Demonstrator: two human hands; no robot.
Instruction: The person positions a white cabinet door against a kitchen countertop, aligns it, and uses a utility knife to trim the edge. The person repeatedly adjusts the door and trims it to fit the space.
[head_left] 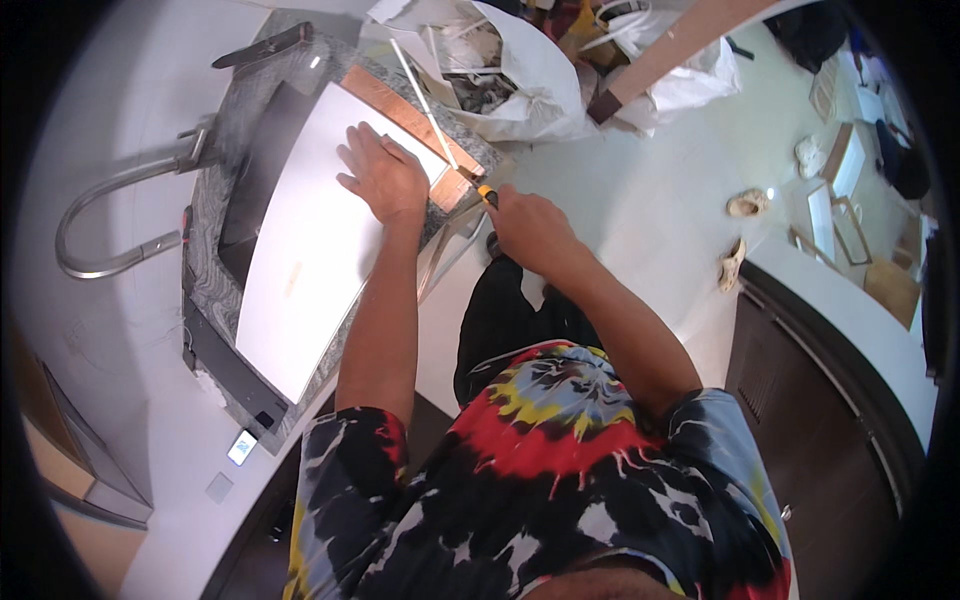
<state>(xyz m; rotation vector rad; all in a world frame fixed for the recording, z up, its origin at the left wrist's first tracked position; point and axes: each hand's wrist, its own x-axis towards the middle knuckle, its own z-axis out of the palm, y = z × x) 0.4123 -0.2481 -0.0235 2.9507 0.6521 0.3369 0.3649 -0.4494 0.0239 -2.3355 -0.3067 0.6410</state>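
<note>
My left hand [388,182] lies flat with spread fingers on a large white panel [300,240], near its far end. In my right hand [530,228] is a utility knife [487,194] with a yellow and black handle. Its tip meets the near end of a thin white strip [424,103], which angles up and away past the panel's far edge. Under that end of the panel lies a brown wooden board [378,93]. Whether the strip is still joined to the panel, I cannot tell.
The panel spans a dark sink [280,125] set in a grey stone counter [215,265], beside a curved metal faucet [75,240]. A long dark blade-shaped tool [262,48] lies at the far left corner. White sacks [545,95] and a wooden post [665,50] stand beyond the counter.
</note>
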